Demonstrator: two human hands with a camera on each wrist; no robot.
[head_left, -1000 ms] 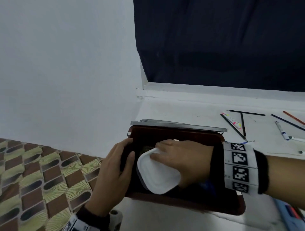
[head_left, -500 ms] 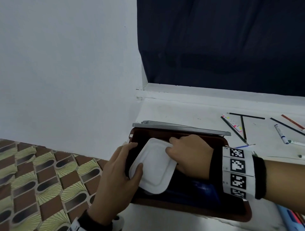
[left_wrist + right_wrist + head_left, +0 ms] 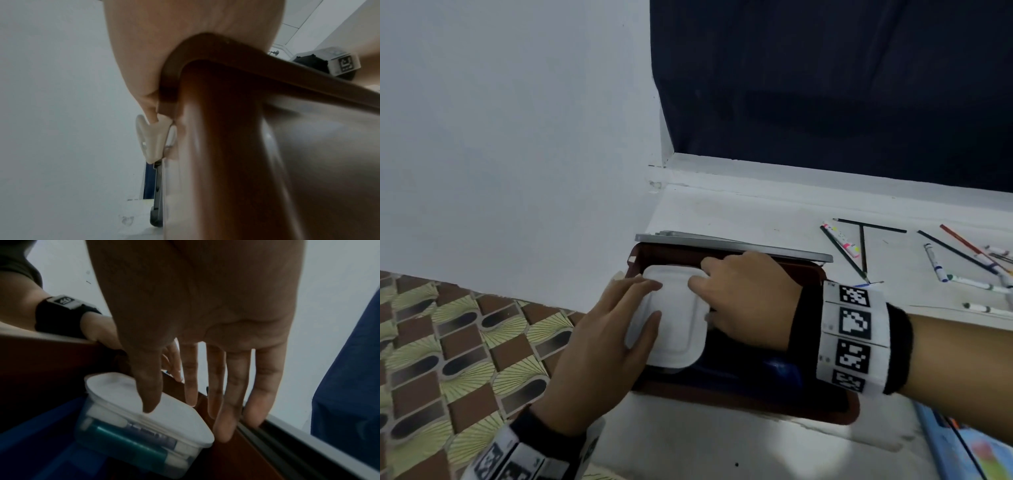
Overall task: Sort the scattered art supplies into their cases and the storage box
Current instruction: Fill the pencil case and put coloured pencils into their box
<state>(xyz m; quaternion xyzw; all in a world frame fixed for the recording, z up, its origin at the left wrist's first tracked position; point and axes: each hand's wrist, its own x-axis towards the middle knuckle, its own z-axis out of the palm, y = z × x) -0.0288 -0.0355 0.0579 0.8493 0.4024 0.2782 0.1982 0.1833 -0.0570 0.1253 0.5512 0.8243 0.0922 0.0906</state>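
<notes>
We see both flat-fingered hands, left hand (image 3: 616,329) and right hand (image 3: 746,298), seating marker case (image 3: 678,329) in storage box (image 3: 835,411), frame centre; pencils and markers (image 3: 935,260) upper right unsorted.

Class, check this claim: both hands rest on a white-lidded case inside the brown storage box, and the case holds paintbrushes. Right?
Not quite: the case holds markers, not paintbrushes, as the right wrist view shows. Both the left hand and right hand do rest on it inside the brown storage box.

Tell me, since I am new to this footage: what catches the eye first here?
Both hands, the left hand and right hand, rest on a white-lidded case inside the brown storage box. Through its clear wall, markers show. Loose pencils and markers lie scattered on the white ledge to the right.
</notes>
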